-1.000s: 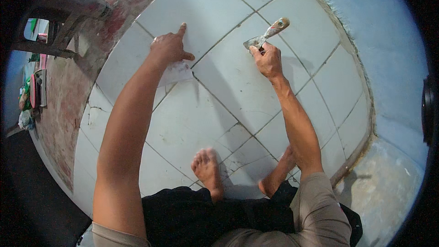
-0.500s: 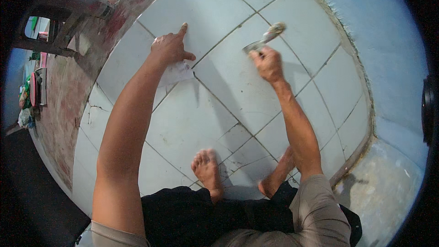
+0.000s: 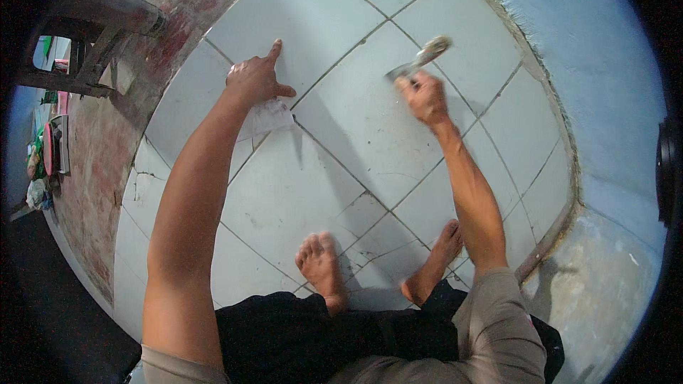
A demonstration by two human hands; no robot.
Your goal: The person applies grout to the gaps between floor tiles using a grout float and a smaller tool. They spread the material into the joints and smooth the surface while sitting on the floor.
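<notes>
1. Your right hand [image 3: 427, 96] pinches a putty knife [image 3: 430, 51], nearer the right edge of the white tile floor [image 3: 284, 195].
2. Your left hand [image 3: 252, 78]: thumb and forefinger spread, beside a pale sheet [image 3: 272, 118].
3. Blue wall [image 3: 590, 71] bounds that edge; stained concrete [image 3: 89, 163], the left.

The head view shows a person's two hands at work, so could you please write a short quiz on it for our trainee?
1. Multiple choice: what does the right hand hold? A: a brush; B: a scraper; C: a hammer.
2. True or false: the person wears shoes.
3. Fill in: the left hand is over white floor ____.

Key: 1: B. 2: False, both feet are bare. 3: Tiles.
</notes>
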